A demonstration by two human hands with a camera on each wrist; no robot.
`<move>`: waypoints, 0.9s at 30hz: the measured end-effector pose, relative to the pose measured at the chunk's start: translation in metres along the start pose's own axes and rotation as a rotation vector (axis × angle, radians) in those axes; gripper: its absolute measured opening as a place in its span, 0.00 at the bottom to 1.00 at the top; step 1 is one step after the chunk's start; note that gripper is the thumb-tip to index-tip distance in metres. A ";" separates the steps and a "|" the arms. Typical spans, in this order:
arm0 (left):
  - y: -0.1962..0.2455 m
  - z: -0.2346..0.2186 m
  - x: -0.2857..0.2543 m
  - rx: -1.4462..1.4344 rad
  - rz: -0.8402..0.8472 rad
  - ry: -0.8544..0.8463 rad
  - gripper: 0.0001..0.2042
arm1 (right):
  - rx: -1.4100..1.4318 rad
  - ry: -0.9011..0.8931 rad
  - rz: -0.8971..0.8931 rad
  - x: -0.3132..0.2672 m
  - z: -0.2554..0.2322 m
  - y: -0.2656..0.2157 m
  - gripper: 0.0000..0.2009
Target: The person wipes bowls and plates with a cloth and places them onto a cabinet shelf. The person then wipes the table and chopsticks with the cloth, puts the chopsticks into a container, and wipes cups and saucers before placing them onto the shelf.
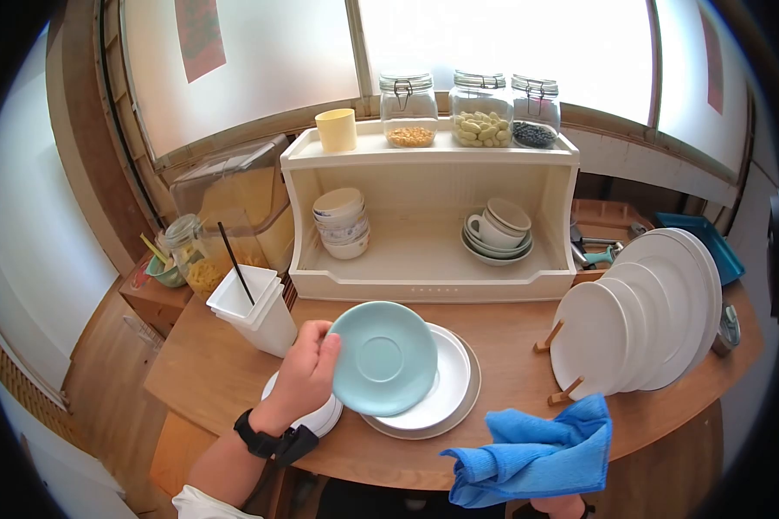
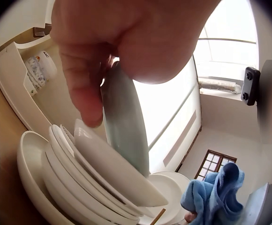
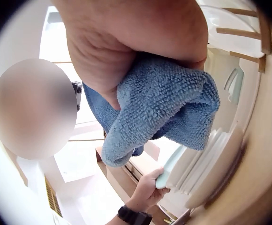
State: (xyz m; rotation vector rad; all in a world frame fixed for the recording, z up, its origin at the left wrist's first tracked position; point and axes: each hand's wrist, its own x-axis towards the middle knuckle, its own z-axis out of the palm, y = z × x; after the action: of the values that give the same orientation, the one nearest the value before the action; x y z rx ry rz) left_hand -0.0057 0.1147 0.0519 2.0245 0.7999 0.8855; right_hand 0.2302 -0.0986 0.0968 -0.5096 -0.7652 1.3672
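A light teal saucer (image 1: 384, 358) is pinched at its left edge by my left hand (image 1: 310, 376), thumb on top. It is held above stacked white plates (image 1: 452, 381); the left wrist view shows the saucer (image 2: 124, 119) tilted beside the stack (image 2: 75, 183). More white dishes (image 1: 320, 419) are partly hidden beneath the left forearm. My right hand (image 1: 559, 505), at the lower right, grips a crumpled blue cloth (image 1: 537, 454), which covers most of it in the head view. In the right wrist view the cloth (image 3: 159, 103) bunches under the palm, its fingers mostly hidden.
White plates (image 1: 593, 337) stand in a wooden rack at the right. Behind, a cream shelf (image 1: 433, 290) holds bowls (image 1: 344, 227) and a cup (image 1: 493, 233), with glass jars (image 1: 482, 112) on top. White containers (image 1: 264, 316) with a black stick stand at the left.
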 end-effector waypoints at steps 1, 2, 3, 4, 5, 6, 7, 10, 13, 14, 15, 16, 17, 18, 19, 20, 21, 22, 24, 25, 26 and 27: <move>0.001 -0.002 -0.004 -0.054 0.012 0.063 0.13 | 0.019 -0.007 0.005 0.001 0.003 -0.002 0.26; 0.003 -0.003 -0.007 -0.109 0.021 0.125 0.12 | 0.040 -0.013 0.012 0.002 0.005 -0.003 0.27; 0.006 -0.004 -0.011 -0.194 0.015 0.135 0.12 | 0.060 -0.020 0.020 0.003 0.007 -0.005 0.27; 0.012 -0.004 -0.016 -0.198 0.015 0.135 0.12 | 0.080 -0.029 0.031 0.004 0.009 -0.005 0.28; 0.022 -0.002 -0.021 -0.248 0.043 0.150 0.12 | 0.100 -0.039 0.043 0.006 0.012 -0.006 0.28; 0.030 0.000 -0.026 -0.297 0.073 0.165 0.11 | 0.121 -0.049 0.053 0.007 0.014 -0.006 0.29; 0.033 0.004 -0.032 -0.437 0.059 0.139 0.14 | 0.144 -0.057 0.064 0.008 0.016 -0.006 0.30; 0.066 0.002 -0.055 -0.165 0.055 -0.178 0.18 | -0.170 -0.126 0.045 0.008 0.027 -0.006 0.29; 0.083 -0.001 -0.067 -0.016 0.378 -0.443 0.20 | -1.183 -0.303 -0.047 0.010 0.030 -0.003 0.34; 0.095 -0.001 -0.074 0.098 0.484 -0.397 0.18 | -1.186 -0.306 -0.045 0.008 0.029 0.001 0.34; 0.099 -0.002 -0.079 0.210 0.579 -0.340 0.15 | -1.248 -0.301 0.054 0.005 0.027 0.008 0.34; 0.100 -0.002 -0.079 0.209 0.573 -0.336 0.15 | -1.306 -0.287 0.147 0.002 0.025 0.012 0.34; 0.100 -0.002 -0.078 0.149 0.640 -0.263 0.16 | -1.293 -0.277 0.065 -0.001 0.028 0.013 0.32; 0.101 -0.002 -0.077 0.091 0.710 -0.192 0.16 | -1.297 -0.280 0.064 -0.005 0.028 0.018 0.32; 0.099 0.000 -0.080 0.032 0.716 -0.107 0.13 | -1.041 -0.109 -0.131 -0.014 0.026 0.027 0.29; 0.097 0.004 -0.082 0.031 0.717 -0.101 0.13 | -0.774 0.055 -0.315 -0.024 0.023 0.039 0.26; 0.096 0.009 -0.083 -0.055 0.746 0.022 0.12 | -0.460 0.284 -0.309 -0.032 0.026 0.062 0.22; 0.093 0.015 -0.085 -0.140 0.771 0.149 0.12 | -0.466 0.276 -0.302 -0.028 0.015 0.065 0.22; 0.087 0.029 -0.089 -0.179 0.777 0.190 0.14 | -0.410 0.277 -0.284 -0.025 0.017 0.073 0.22; 0.083 0.034 -0.090 -0.238 0.788 0.225 0.14 | -0.384 0.277 -0.279 -0.020 0.018 0.076 0.22; 0.079 0.041 -0.090 -0.299 0.796 0.258 0.15 | -0.358 0.280 -0.272 -0.017 0.020 0.079 0.23; 0.072 0.049 -0.090 -0.434 0.813 0.240 0.15 | -0.331 0.285 -0.262 -0.018 0.019 0.082 0.23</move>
State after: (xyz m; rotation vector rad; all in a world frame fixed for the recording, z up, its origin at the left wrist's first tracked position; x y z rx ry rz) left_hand -0.0002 -0.0107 0.0613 1.8480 -0.1563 1.6101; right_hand 0.1609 -0.1053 0.0471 -0.8148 -0.7944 0.9039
